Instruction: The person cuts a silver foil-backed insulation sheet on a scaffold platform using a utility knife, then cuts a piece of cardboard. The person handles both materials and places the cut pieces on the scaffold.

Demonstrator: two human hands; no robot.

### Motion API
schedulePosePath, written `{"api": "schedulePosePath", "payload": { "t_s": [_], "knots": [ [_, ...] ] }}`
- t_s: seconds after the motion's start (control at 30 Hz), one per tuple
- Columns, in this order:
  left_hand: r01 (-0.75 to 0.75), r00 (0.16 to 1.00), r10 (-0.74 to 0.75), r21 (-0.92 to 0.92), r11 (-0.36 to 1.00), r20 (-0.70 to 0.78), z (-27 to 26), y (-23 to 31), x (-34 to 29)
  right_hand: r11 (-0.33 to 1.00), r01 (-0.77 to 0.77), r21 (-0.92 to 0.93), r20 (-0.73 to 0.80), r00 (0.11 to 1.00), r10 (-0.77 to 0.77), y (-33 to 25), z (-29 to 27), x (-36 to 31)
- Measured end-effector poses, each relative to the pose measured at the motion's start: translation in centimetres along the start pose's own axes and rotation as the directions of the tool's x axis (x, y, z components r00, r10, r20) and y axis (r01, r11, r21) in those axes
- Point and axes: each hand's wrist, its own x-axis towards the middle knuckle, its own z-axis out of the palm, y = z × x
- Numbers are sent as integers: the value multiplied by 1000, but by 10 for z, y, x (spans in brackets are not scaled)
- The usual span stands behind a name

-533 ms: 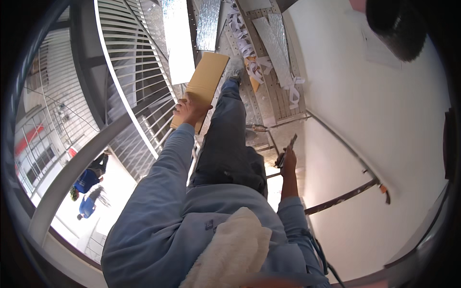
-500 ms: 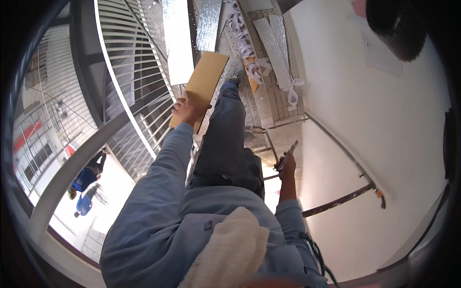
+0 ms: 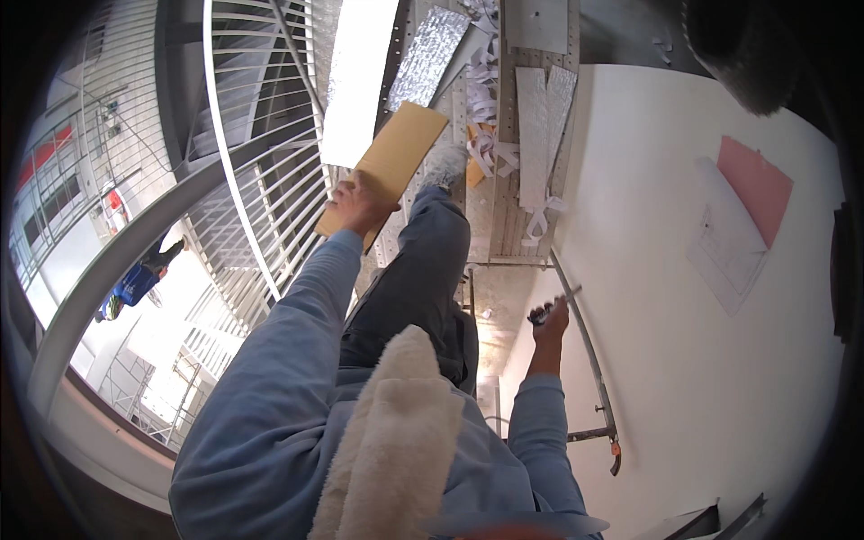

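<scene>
My left hand [image 3: 358,203] is closed on the lower end of a flat, rectangular tan board [image 3: 402,148], like thick cardboard, with the thumb on its right edge. The board tilts up and to the right beside my outstretched leg. My right hand [image 3: 550,322] is raised near the white wall, its fingers wrapped round a small dark hand tool [image 3: 542,312]. A thin grey end of that tool sticks out past the fist; its exact kind does not show. One shoe [image 3: 445,165] stands on the metal planks beyond the board.
Perforated metal planks [image 3: 510,207] bear foil-faced strips [image 3: 430,56] and curled white strips [image 3: 482,85]. On the left runs a white railing [image 3: 219,135]; a person in blue [image 3: 135,283] is far below. Right of my hand stand a metal pole [image 3: 583,346] and the white wall [image 3: 648,216] with papers [image 3: 756,193].
My right hand has risen and moved toward the wall with its tool. My left hand keeps its grip on the board. The view has shifted, bringing the papers on the wall into sight.
</scene>
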Motion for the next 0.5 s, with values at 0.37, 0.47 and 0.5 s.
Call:
{"api": "schedulePosePath", "payload": {
  "t_s": [0.37,0.47,0.5],
  "knots": [
    [108,994,-109,32,994,29,-5,-35,24,948,162,-273,168,979,-119,-47,102,12],
    [85,996,-86,-58,995,-16,-13,-29,45,818,330,-471,246,940,-238,-71,122,21],
    [76,995,-80,-78,994,-51,-15,-25,53,744,417,-522,306,906,-293,-85,134,24]
  ]
}}
